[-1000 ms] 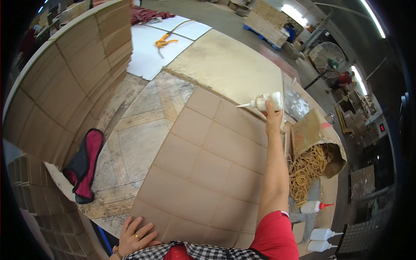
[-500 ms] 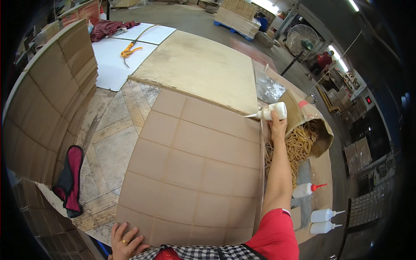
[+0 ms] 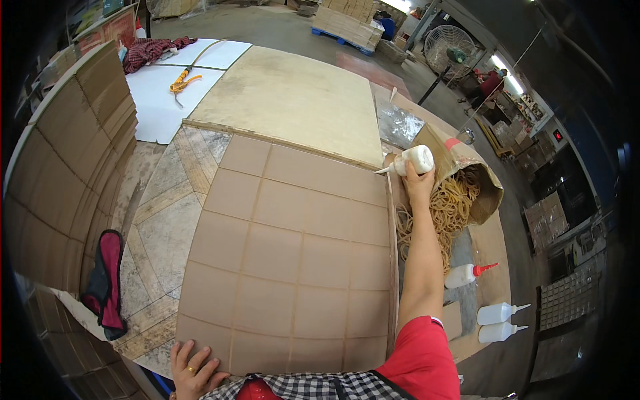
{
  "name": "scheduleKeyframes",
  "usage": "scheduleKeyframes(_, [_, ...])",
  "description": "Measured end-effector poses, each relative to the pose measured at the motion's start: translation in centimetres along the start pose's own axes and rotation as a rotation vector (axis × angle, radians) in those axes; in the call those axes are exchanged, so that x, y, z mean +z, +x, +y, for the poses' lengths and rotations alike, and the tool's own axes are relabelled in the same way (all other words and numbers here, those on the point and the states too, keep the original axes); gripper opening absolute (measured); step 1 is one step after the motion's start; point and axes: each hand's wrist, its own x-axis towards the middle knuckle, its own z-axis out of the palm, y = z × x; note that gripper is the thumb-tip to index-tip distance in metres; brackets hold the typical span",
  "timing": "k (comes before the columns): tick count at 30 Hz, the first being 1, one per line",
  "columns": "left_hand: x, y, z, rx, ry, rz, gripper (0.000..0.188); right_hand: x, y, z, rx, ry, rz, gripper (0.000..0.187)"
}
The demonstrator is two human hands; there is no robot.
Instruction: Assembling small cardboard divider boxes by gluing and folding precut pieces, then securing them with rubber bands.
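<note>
In my right hand (image 3: 419, 187) is a white squeeze bottle (image 3: 420, 159), tilted with its narrow nozzle pointing left and down. The nozzle tip is at the far right corner of a large brown panel (image 3: 267, 257) scored into squares; whether it touches is too small to tell. My left hand (image 3: 192, 369) holds nothing and rests with fingers apart on the panel's near left corner. Beside my right forearm, a heap of tan rubber bands (image 3: 448, 203) spills from an open sack (image 3: 490, 190).
A pale board (image 3: 287, 100) lies beyond the panel. Tall stacked brown panels (image 3: 67, 153) rise at left, near a pink and black cloth item (image 3: 107, 283). At right are a red-tipped bottle (image 3: 460, 275) and two white bottles (image 3: 495, 313). An orange-handled air gun (image 3: 183, 83) lies far left.
The whole view has shifted slightly. My right hand has tipped the bottle more steeply, nozzle down, and its tip is closer to the panel's far right corner. My left hand stays on the panel.
</note>
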Motion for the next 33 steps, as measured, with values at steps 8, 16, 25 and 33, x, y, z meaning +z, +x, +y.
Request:
scheduleKeyframes(8, [0.5,-0.3,-0.6,0.047,0.003,0.038,0.042,0.6,-1.1,-2.1,0.015,-0.122,0.110,0.052])
scheduleKeyframes(16, [0.5,-0.2,-0.9,0.068,0.002,0.013,0.043,-2.5,-0.7,-2.9,0.069,-0.187,0.124,0.056])
scheduleKeyframes(25, [-0.4,1.6,-0.5,0.298,0.045,0.145,0.033,2.6,-3.0,-9.6,0.236,0.539,0.163,0.049])
scheduleKeyframes(33, [-2.4,2.9,1.8,-0.117,-0.141,-0.002,0.029,8.4,-11.1,-11.2,0.798,1.081,0.123,0.042])
